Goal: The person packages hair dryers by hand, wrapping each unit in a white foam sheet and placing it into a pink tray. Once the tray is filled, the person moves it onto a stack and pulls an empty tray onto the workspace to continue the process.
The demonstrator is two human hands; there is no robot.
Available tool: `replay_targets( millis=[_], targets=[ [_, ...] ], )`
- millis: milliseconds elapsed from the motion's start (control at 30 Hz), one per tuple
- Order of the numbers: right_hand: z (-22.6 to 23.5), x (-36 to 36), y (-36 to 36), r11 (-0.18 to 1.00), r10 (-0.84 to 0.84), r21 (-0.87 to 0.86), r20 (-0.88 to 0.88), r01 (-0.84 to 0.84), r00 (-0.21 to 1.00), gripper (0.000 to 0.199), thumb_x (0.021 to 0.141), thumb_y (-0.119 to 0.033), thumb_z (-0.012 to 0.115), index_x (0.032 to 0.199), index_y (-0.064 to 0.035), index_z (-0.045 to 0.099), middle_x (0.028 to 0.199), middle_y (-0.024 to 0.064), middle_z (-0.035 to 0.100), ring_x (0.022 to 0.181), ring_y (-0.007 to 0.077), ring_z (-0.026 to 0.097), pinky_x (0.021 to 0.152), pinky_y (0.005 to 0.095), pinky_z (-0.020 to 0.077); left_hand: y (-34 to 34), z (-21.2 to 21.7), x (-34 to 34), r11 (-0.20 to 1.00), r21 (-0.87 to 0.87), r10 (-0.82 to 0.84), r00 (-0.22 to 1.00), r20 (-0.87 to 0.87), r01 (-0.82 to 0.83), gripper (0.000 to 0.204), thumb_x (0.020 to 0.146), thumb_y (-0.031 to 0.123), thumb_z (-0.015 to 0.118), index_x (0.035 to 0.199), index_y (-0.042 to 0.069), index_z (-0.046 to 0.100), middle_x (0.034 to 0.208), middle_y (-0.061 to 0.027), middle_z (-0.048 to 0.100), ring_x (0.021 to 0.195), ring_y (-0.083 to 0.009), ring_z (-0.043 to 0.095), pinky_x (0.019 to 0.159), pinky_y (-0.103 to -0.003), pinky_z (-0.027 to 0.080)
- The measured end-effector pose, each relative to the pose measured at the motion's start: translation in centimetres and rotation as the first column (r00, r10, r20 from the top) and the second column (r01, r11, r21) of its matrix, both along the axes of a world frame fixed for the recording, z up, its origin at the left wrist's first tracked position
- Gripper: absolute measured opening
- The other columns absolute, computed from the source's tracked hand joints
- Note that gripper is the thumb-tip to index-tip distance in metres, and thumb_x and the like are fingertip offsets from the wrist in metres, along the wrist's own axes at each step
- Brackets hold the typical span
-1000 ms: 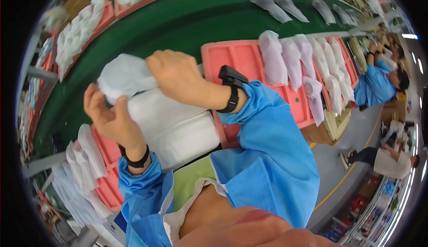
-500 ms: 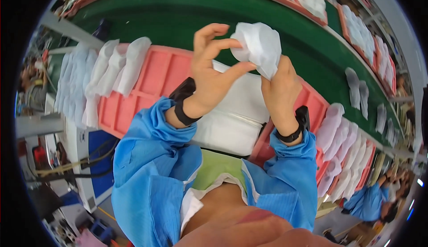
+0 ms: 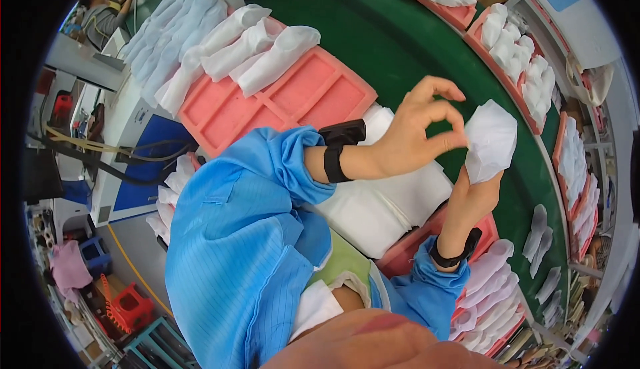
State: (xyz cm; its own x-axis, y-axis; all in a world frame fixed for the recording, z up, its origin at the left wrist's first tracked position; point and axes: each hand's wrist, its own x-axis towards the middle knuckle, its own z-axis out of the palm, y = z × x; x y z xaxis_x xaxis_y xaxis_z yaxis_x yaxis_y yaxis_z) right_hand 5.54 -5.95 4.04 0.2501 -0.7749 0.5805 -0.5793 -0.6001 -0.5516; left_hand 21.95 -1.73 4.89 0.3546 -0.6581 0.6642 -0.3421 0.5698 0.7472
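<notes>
A white sheet-wrapped bundle (image 3: 492,139), rounded and faceted with folds, is held upright above the green surface. My right hand (image 3: 472,199) is closed round its lower end; the wrapping hides what is inside. On the bundle's left edge, the thumb and index finger of my left hand (image 3: 417,132) come together in a pinch at the wrapping, while the other fingers curl above. Beneath my hands lies a stack of white sheets (image 3: 373,219), partly covered by my left forearm.
A pink compartment tray (image 3: 287,102) at left carries several white wrapped bundles (image 3: 280,59). Another pink tray (image 3: 433,232) lies at right, near pinkish wrapped bundles (image 3: 490,276). More loaded trays line the far side of the green surface (image 3: 347,19). Grey translucent pieces (image 3: 537,236) lie at right.
The view has turned, so both hands and the bundle appear farther right and lower. My left fingers have drawn closer together at the bundle's edge; my right hand keeps its hold.
</notes>
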Motion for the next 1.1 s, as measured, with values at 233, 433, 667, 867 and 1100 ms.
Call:
replay_targets(
  millis=[233,433,667,867,1100],
  targets=[
    [2.7,-1.9,0.2,0.415,0.329,0.758,0.391,-0.503,0.86,0.038,0.079,-0.015,0.071,0.109,0.0027,0.057,0.084,0.0099,0.063,0.069,0.0168,0.058,0.063,0.0291,0.0461,-1.5,-0.2,3.2,0.896,0.017,-0.307,0.647,-0.698,0.443,0.023,0.089,0.024,0.067,0.099,0.005,0.057,0.099,-0.002,0.057,0.085,-0.0103,0.055,0.07,-0.023,0.043],
    [2.6,-1.5,1.1,0.462,0.24,0.543,0.685,-0.702,0.688,0.045,0.079,-0.014,0.07,0.116,0.0049,0.052,0.087,0.0081,0.06,0.074,0.0124,0.057,0.063,0.0255,0.0433,0.0,0.5,1.5,0.887,-0.037,-0.366,0.654,-0.662,0.46,0.041,0.089,0.027,0.067,0.119,0.004,0.051,0.101,-0.0022,0.059,0.088,-0.0094,0.055,0.075,-0.025,0.046],
    [2.3,-2.9,3.4,0.584,0.609,0.396,0.363,-0.708,0.705,0.041,0.082,-0.005,0.064,0.121,0.0044,0.052,0.1,0.0105,0.06,0.09,0.0171,0.058,0.071,0.0258,0.0464,6.0,5.3,-0.4,0.679,0.075,-0.561,0.582,-0.589,0.73,0.065,0.077,0.02,0.079,0.13,0.005,0.045,0.11,-0.005,0.059,0.101,-0.0131,0.056,0.089,-0.03,0.046],
    [4.7,-3.2,3.1,0.637,0.59,0.344,0.358,-0.69,0.724,0.033,0.082,0.002,0.061,0.115,0.0036,0.058,0.1,0.0104,0.061,0.092,0.0172,0.059,0.074,0.0249,0.0468,16.6,8.3,10.7,0.967,0.248,0.044,0.996,0.074,-0.061,0.064,0.072,0.022,0.081,0.126,0.003,0.052,0.105,-0.0071,0.064,0.097,-0.0151,0.059,0.085,-0.03,0.047],
    [4.7,-3.5,2.5,0.697,0.613,0.273,0.252,-0.663,0.749,0.026,0.082,0.004,0.06,0.107,0.0026,0.063,0.094,0.0102,0.062,0.084,0.016,0.061,0.071,0.0244,0.0478,24.5,-5.2,26.9,0.316,0.408,0.439,0.513,0.737,-0.857,0.077,0.067,0.047,0.078,0.124,0.002,0.052,0.117,-0.0235,0.059,0.104,-0.0394,0.059,0.085,-0.041,0.048]
  ],
)
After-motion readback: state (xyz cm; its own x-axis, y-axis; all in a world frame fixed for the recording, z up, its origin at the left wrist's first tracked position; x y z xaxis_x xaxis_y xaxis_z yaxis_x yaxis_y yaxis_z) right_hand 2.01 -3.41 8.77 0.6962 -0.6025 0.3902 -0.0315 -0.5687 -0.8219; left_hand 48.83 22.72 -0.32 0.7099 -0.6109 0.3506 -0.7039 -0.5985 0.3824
